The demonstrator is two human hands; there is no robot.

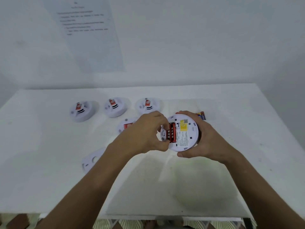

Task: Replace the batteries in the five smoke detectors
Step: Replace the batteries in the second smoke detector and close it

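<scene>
1. Detector in hand: a round white plastic smoke detector (pixel 183 133) is held above the smooth white tabletop (pixel 49 171), its back turned up toward the camera, tilted slightly.
2. Its open battery bay shows two red cylindrical batteries (pixel 171 132) with printed characters, lying side by side along the left part of the back; a yellow rectangular sticker (pixel 183 126) and a block of fine printed text sit just beside them.
3. The right hand (pixel 208 141) cups the detector's right rim, fingers curled round the far edge and thumb along the near edge.
4. The left hand (pixel 145 134) reaches in from the left, fingers bent and thumb tip at the near end of the batteries; the fingertips appear to pinch or press on them, though whether they truly clamp one I cannot tell.
5. Three more round white detectors (pixel 81 111) (pixel 114 106) (pixel 146 105) stand in a row well behind the hands, face up, each bearing a red tag.
6. A fourth detector with a red label (pixel 126 125) lies just behind the left hand, partly hidden by it.
7. A flat white plastic disc with oval holes (pixel 91 160) lies on the table beside the left forearm.
8. A small pack of blue, red and yellow batteries (pixel 201 115) peeks out behind the held detector.
9. A printed paper sheet (pixel 85 30) hangs on the matte white wall; its text is too blurred to read.
</scene>
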